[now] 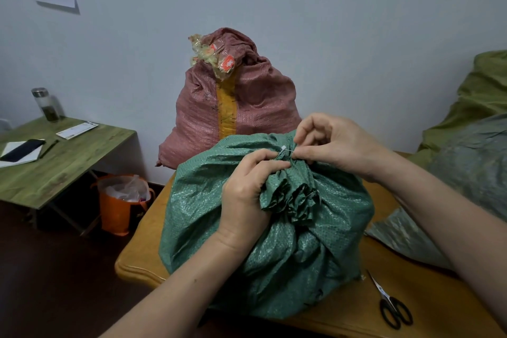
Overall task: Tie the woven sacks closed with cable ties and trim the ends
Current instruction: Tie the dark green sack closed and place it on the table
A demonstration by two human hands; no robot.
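A full green woven sack [274,250] stands on the yellow wooden table [142,263] in front of me, its mouth gathered into a bunched neck [290,197]. My left hand [247,197] grips that neck from the left, thumb and fingers pinched near its base. A thin white cable tie [285,149] wraps the neck just above. My right hand [329,143] pinches the tie's end on the right side. Black-handled scissors [389,304] lie on the table at the lower right, apart from both hands.
A pink woven sack [247,107] with yellow tape stands behind against the wall. Olive and grey-green sacks [477,129] pile up at the right. A green folding table [63,156] at the left holds a jar, phone and papers. An orange bag [118,206] sits on the floor.
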